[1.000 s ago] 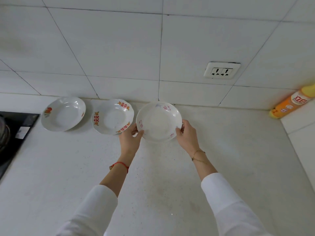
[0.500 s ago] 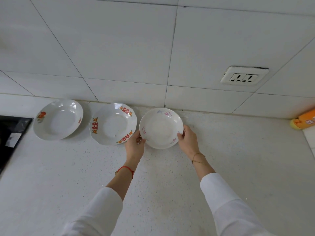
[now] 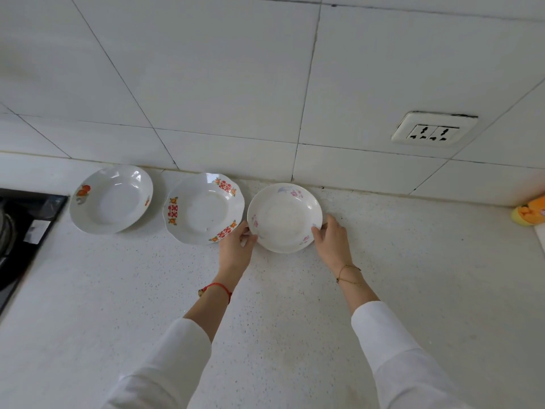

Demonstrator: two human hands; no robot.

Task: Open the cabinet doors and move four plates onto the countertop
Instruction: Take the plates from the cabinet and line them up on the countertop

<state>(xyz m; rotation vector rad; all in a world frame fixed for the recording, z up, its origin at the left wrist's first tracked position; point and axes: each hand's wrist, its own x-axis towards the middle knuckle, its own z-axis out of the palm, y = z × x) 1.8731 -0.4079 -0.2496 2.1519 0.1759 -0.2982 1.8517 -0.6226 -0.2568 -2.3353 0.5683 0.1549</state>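
Left hand (image 3: 236, 249) and right hand (image 3: 331, 239) are pinching the pink-flowered plate (image 3: 284, 217) by opposite rims (fingers loosely curled) on the countertop (image 3: 295, 305).

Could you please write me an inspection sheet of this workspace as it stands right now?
Surface: white speckled countertop, faint stains.
Job's things: three plates in a row by the wall: fruit-print plate, red-character plate, pink-flower plate; no fourth plate or cabinet in view.
Clutter: orange bottle lying at the right edge.
Grips: left hand and right hand each on the pink-flower plate's rim.
Cables: nothing seen.
Surroundings: tiled wall, wall socket, black hob at the left.
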